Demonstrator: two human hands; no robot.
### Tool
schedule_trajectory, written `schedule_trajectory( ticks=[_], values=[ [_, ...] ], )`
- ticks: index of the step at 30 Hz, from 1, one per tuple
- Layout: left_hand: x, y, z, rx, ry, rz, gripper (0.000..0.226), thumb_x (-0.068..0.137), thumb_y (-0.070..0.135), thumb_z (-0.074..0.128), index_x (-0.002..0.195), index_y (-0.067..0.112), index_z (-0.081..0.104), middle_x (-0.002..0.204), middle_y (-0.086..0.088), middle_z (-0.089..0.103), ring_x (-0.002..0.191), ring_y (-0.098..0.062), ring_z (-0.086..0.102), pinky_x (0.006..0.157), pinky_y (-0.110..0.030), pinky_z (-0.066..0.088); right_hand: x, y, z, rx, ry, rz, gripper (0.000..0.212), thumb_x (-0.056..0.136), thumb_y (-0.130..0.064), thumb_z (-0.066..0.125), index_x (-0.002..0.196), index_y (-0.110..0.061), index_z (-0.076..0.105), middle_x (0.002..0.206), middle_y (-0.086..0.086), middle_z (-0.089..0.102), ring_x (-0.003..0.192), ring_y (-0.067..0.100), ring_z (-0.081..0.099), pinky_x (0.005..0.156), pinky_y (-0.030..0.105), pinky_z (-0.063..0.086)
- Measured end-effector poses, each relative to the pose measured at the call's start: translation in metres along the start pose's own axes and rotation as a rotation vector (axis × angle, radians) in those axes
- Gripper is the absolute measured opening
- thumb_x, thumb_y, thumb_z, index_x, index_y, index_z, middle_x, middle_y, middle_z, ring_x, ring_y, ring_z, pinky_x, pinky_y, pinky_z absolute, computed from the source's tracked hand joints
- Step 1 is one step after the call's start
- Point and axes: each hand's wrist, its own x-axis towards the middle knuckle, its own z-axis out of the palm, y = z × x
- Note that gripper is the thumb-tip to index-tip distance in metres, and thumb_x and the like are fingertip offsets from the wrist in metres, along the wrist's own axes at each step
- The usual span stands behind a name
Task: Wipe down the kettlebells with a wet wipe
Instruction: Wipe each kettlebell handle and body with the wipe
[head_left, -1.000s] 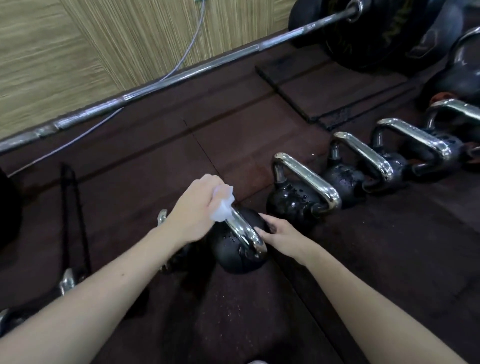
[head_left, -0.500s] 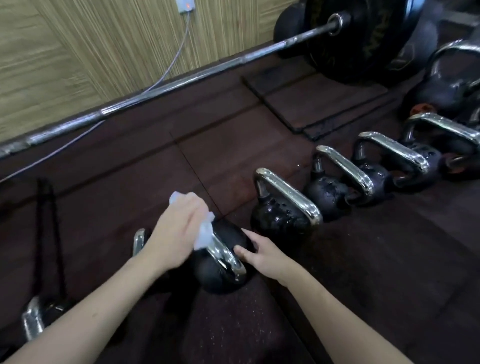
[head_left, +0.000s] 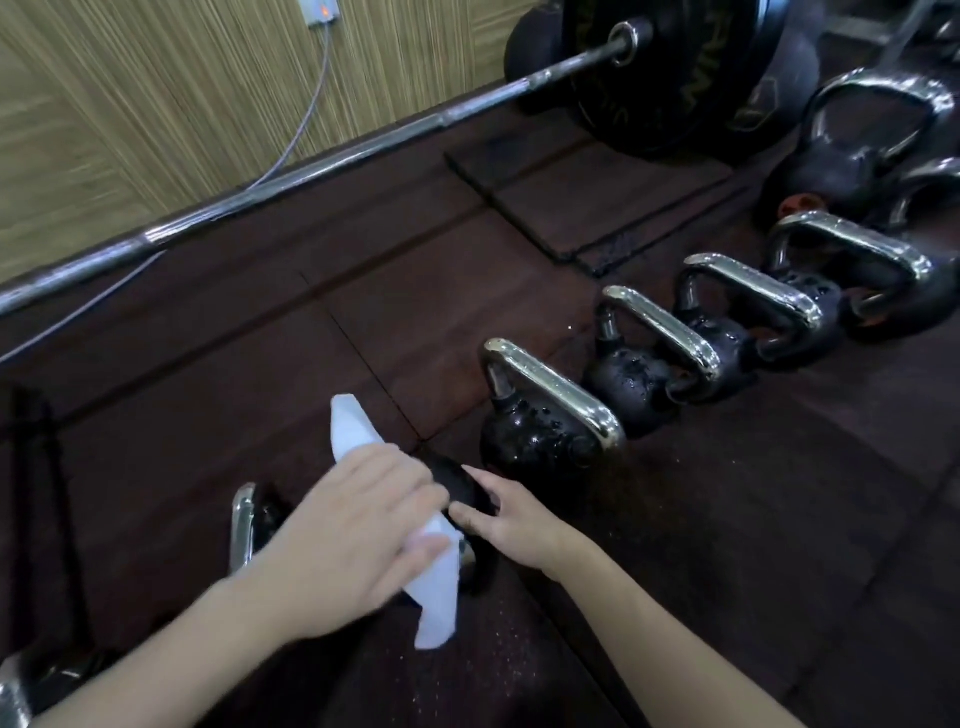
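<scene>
A small black kettlebell (head_left: 465, 488) with a chrome handle sits on the dark floor mat, mostly hidden under my hands. My left hand (head_left: 358, 525) is closed on a white wet wipe (head_left: 436, 582) and presses it over the kettlebell's handle; one end of the wipe sticks out beyond my fingers, the other hangs below them. My right hand (head_left: 506, 514) rests its fingers on the kettlebell's right side. A row of wet black kettlebells (head_left: 540, 426) with chrome handles runs off to the right.
Another chrome-handled kettlebell (head_left: 247, 519) stands just left of my left hand, one more at the bottom left corner (head_left: 21, 686). A barbell (head_left: 322, 161) with black plates (head_left: 670, 67) lies along the wooden wall. A cable (head_left: 306, 114) hangs from a wall socket.
My left hand has slid with the wipe from the far end of the handle toward its near end, and the wipe has spread out. The camera has tilted, shifting the scene left and down.
</scene>
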Motion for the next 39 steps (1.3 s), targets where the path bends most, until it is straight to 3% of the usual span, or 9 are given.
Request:
schedule_trajectory(
  ticks=[6, 10, 16, 21, 25, 29, 32, 35, 39],
  values=[
    [0.009, -0.042, -0.001, -0.490, 0.096, -0.503, 0.034, 0.103, 0.020, 0.043, 0.076, 0.040, 0.049, 0.082, 0.011, 0.054, 0.081, -0.017, 0.053, 0.076, -0.038, 0.043, -0.002, -0.003, -0.001, 0.023, -0.012, 0.047, 0.113, 0.062, -0.092, 0.071, 0.157, -0.040, 0.041, 0.155, -0.017, 0.054, 0.144, 0.003, 0.049, 0.125, 0.039, 0.038],
    [0.018, 0.001, -0.007, 0.023, 0.032, -0.211, 0.041, 0.105, 0.026, 0.042, 0.065, 0.034, 0.043, 0.068, 0.013, 0.037, 0.069, -0.019, 0.041, 0.076, -0.043, 0.041, 0.002, 0.003, 0.000, 0.003, -0.004, 0.019, 0.110, 0.065, -0.090, 0.072, 0.157, -0.037, 0.043, 0.155, -0.015, 0.055, 0.145, 0.004, 0.049, 0.124, 0.041, 0.039],
    [0.004, 0.045, 0.014, 0.192, -0.078, 0.060, 0.033, 0.099, 0.048, 0.054, 0.094, 0.020, 0.069, 0.093, 0.005, 0.062, 0.086, -0.023, 0.060, 0.091, -0.038, 0.043, 0.000, 0.001, -0.001, 0.009, 0.002, -0.019, 0.122, 0.060, -0.097, 0.064, 0.160, -0.031, 0.041, 0.161, -0.009, 0.048, 0.149, 0.008, 0.044, 0.126, 0.038, 0.036],
    [-0.004, 0.007, 0.002, 0.017, 0.004, -0.004, 0.040, 0.108, 0.046, 0.043, 0.117, 0.017, 0.069, 0.115, 0.006, 0.063, 0.107, -0.019, 0.059, 0.111, -0.037, 0.037, 0.001, -0.001, 0.001, 0.024, -0.006, 0.044, 0.118, 0.060, -0.094, 0.070, 0.159, -0.038, 0.040, 0.158, -0.011, 0.052, 0.147, 0.007, 0.046, 0.126, 0.038, 0.036],
    [0.006, -0.022, -0.009, -0.254, 0.045, -0.269, 0.040, 0.109, 0.032, 0.032, 0.105, 0.023, 0.070, 0.106, 0.012, 0.068, 0.105, -0.014, 0.062, 0.105, -0.033, 0.040, -0.009, -0.010, -0.004, 0.031, -0.008, 0.062, 0.121, 0.056, -0.095, 0.071, 0.158, -0.037, 0.042, 0.157, -0.015, 0.051, 0.146, 0.007, 0.045, 0.126, 0.036, 0.036],
    [0.026, -0.044, -0.017, -0.619, 0.059, -0.685, 0.050, 0.103, 0.048, 0.036, 0.078, 0.011, 0.059, 0.085, -0.007, 0.069, 0.085, -0.020, 0.066, 0.089, -0.051, 0.053, -0.039, 0.001, -0.026, -0.008, 0.138, 0.064, 0.056, 0.083, -0.055, 0.082, 0.131, -0.030, 0.071, 0.132, -0.017, 0.070, 0.126, -0.001, 0.062, 0.113, 0.030, 0.049],
    [0.057, -0.039, -0.029, -0.711, 0.230, -0.798, 0.044, 0.112, 0.029, 0.042, 0.078, 0.022, 0.070, 0.083, 0.014, 0.077, 0.085, 0.004, 0.070, 0.088, -0.016, 0.052, -0.063, 0.015, -0.058, 0.017, 0.412, 0.041, 0.017, 0.082, -0.036, 0.089, 0.088, -0.025, 0.078, 0.089, -0.018, 0.080, 0.087, -0.004, 0.074, 0.081, 0.016, 0.055],
    [0.100, -0.027, -0.041, -0.699, 0.405, -0.818, 0.039, 0.113, 0.020, 0.040, 0.090, 0.040, 0.065, 0.090, 0.027, 0.071, 0.090, 0.028, 0.059, 0.089, -0.001, 0.040, -0.070, 0.020, -0.091, 0.079, 0.591, -0.031, 0.027, 0.076, -0.035, 0.094, 0.092, -0.028, 0.073, 0.095, -0.013, 0.078, 0.094, -0.002, 0.072, 0.084, 0.019, 0.054],
    [0.142, -0.029, -0.021, -0.516, 0.531, -0.624, 0.043, 0.114, 0.034, 0.030, 0.127, 0.022, 0.069, 0.130, 0.007, 0.069, 0.124, -0.010, 0.061, 0.112, -0.036, 0.043, -0.057, 0.012, -0.118, 0.058, 0.486, -0.019, 0.105, 0.047, -0.063, 0.098, 0.140, -0.040, 0.054, 0.142, -0.016, 0.059, 0.135, 0.004, 0.054, 0.113, 0.035, 0.048]
  ],
)
